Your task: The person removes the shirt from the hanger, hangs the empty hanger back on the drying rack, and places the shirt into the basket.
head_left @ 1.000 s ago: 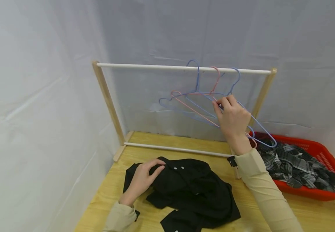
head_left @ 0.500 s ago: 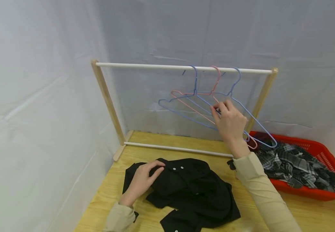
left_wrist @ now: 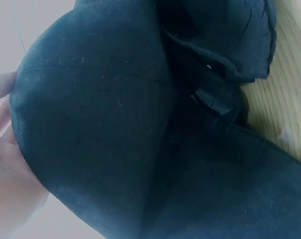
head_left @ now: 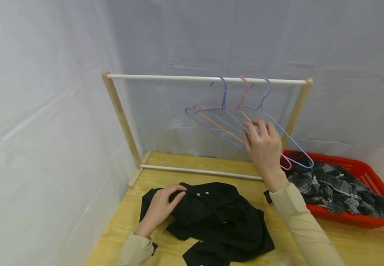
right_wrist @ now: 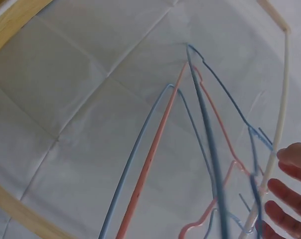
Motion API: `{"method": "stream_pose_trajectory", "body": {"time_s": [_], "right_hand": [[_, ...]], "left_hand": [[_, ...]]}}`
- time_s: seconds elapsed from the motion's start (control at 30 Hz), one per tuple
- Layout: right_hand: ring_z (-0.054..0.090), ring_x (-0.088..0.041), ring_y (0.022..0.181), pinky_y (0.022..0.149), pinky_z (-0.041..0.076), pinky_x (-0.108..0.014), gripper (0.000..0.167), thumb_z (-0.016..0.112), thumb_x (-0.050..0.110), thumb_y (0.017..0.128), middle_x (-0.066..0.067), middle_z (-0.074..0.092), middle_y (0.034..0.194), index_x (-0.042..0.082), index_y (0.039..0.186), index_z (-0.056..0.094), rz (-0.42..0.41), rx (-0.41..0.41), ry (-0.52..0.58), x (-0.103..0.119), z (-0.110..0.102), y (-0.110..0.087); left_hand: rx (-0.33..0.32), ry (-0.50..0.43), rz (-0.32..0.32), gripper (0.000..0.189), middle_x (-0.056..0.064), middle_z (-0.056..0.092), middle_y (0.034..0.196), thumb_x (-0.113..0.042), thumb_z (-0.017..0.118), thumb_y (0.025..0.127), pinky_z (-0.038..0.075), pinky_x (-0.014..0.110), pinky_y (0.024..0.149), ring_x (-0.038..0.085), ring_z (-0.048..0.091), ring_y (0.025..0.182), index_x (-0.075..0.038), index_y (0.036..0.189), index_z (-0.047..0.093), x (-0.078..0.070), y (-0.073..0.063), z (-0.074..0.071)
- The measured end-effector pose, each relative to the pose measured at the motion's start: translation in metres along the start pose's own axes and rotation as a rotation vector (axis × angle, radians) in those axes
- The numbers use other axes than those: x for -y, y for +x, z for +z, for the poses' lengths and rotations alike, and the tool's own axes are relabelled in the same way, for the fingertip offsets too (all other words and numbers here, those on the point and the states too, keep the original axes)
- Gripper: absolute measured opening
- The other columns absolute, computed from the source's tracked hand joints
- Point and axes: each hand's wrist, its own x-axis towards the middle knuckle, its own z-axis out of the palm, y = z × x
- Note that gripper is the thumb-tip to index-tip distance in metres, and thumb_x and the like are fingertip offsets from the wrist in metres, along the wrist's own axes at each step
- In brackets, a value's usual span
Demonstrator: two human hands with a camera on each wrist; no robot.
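Note:
A black buttoned shirt (head_left: 225, 214) lies bunched on the wooden table. My left hand (head_left: 160, 207) holds its edge near the collar; the left wrist view shows fingers at the rim of the cloth (left_wrist: 100, 109), partly hidden by it. Three hangers hang from the white rail (head_left: 162, 77) of a rack: a blue hanger (head_left: 224, 99) on the left, a pink hanger (head_left: 243, 98) in the middle, another blue hanger (head_left: 288, 135) on the right. Beside their lower arms is my right hand (head_left: 265, 149), and the right wrist view shows its fingers (right_wrist: 287, 191) spread apart with nothing gripped.
A red basket (head_left: 364, 164) holding dark plaid cloth (head_left: 341, 188) stands right of the rack. The rack has wooden legs (head_left: 122, 118) and a lower white bar (head_left: 198, 170). White sheeting (head_left: 45, 129) walls the left and back.
The left blue hanger's hook was raised above the rail and came down onto it. My right hand has let go of that hanger and lowered slightly. My left hand stays at the shirt.

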Motion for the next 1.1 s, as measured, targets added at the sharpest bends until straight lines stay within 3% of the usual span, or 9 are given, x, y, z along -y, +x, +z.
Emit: {"method": "stream_pose_trajectory", "body": {"time_s": [0.07, 0.2, 0.33, 0.43, 0.5, 0.63, 0.83, 0.97, 1.1], "right_hand": [[0.060, -0.042, 0.092, 0.074, 0.052, -0.052, 0.017, 0.076, 0.013, 0.092, -0.019, 0.067, 0.103, 0.003, 0.105, 0.072, -0.052, -0.042, 0.000, 0.003, -0.003, -0.003], [0.059, -0.043, 0.092, 0.074, 0.049, -0.053, 0.016, 0.077, 0.012, 0.090, -0.019, 0.068, 0.102, 0.004, 0.103, 0.072, -0.121, -0.099, 0.037, 0.011, -0.011, -0.012], [0.059, -0.042, 0.088, 0.075, 0.049, -0.054, 0.015, 0.069, 0.018, 0.098, -0.019, 0.068, 0.100, 0.004, 0.104, 0.072, -0.161, -0.089, 0.121, 0.021, -0.018, -0.025], [0.060, -0.040, 0.087, 0.077, 0.052, -0.052, 0.026, 0.059, 0.026, 0.104, -0.018, 0.069, 0.099, 0.004, 0.105, 0.073, -0.206, -0.028, 0.197, 0.025, -0.021, -0.042], [0.062, -0.037, 0.088, 0.078, 0.054, -0.050, 0.033, 0.055, 0.032, 0.106, -0.017, 0.069, 0.101, 0.005, 0.107, 0.073, -0.238, 0.039, 0.248, 0.025, -0.021, -0.057], [0.064, -0.033, 0.098, 0.081, 0.055, -0.048, 0.046, 0.052, 0.048, 0.105, -0.014, 0.067, 0.115, 0.009, 0.122, 0.070, -0.256, 0.247, 0.311, 0.019, -0.021, -0.095], [0.061, -0.036, 0.114, 0.089, 0.052, -0.055, 0.071, 0.071, 0.056, 0.089, -0.016, 0.054, 0.139, 0.018, 0.146, 0.053, -0.158, 0.576, 0.359, 0.005, -0.023, -0.151], [0.060, -0.038, 0.118, 0.085, 0.052, -0.060, 0.090, 0.082, 0.053, 0.078, -0.019, 0.048, 0.146, 0.018, 0.153, 0.045, -0.057, 0.733, 0.406, 0.000, -0.026, -0.179], [0.055, -0.045, 0.126, 0.087, 0.050, -0.064, 0.103, 0.080, 0.059, 0.075, -0.019, 0.035, 0.158, 0.021, 0.159, 0.035, 0.010, 0.895, 0.494, -0.002, -0.030, -0.201]], "left_hand": [[-0.012, 0.013, 0.003, 0.021, -0.005, 0.074, 0.113, -0.027, 0.065, 0.101, 0.056, 0.039, 0.089, 0.016, 0.070, 0.104, -0.015, 0.114, 0.075, 0.002, -0.001, -0.003], [-0.058, 0.045, 0.037, 0.019, -0.004, 0.074, 0.111, -0.026, 0.066, 0.100, 0.056, 0.039, 0.089, 0.016, 0.070, 0.103, -0.016, 0.113, 0.075, 0.008, -0.004, -0.011], [-0.112, 0.069, 0.047, 0.019, -0.004, 0.072, 0.110, -0.024, 0.072, 0.096, 0.054, 0.040, 0.089, 0.017, 0.068, 0.104, -0.016, 0.113, 0.074, 0.016, -0.008, -0.019], [-0.131, 0.096, 0.017, 0.028, 0.001, 0.069, 0.117, -0.026, 0.076, 0.093, 0.049, 0.046, 0.097, 0.024, 0.062, 0.113, -0.015, 0.118, 0.071, 0.022, -0.012, -0.024], [-0.114, 0.124, -0.032, 0.038, 0.006, 0.065, 0.126, -0.031, 0.076, 0.092, 0.042, 0.055, 0.102, 0.031, 0.055, 0.123, -0.014, 0.125, 0.067, 0.025, -0.017, -0.027], [-0.019, 0.165, -0.183, 0.058, 0.018, 0.045, 0.148, -0.043, 0.071, 0.094, 0.028, 0.069, 0.104, 0.044, 0.036, 0.137, -0.013, 0.141, 0.055, 0.031, -0.027, -0.032], [0.155, 0.174, -0.385, 0.080, 0.029, 0.022, 0.159, -0.055, 0.068, 0.092, 0.022, 0.078, 0.103, 0.057, 0.022, 0.142, -0.013, 0.154, 0.039, 0.042, -0.039, -0.037], [0.262, 0.140, -0.402, 0.089, 0.036, 0.019, 0.156, -0.053, 0.070, 0.092, 0.035, 0.075, 0.100, 0.064, 0.032, 0.134, -0.009, 0.157, 0.030, 0.049, -0.044, -0.031], [0.343, 0.050, -0.339, 0.093, 0.039, 0.021, 0.153, -0.042, 0.079, 0.088, 0.043, 0.069, 0.096, 0.064, 0.039, 0.130, -0.004, 0.157, 0.028, 0.049, -0.048, -0.018]]}}
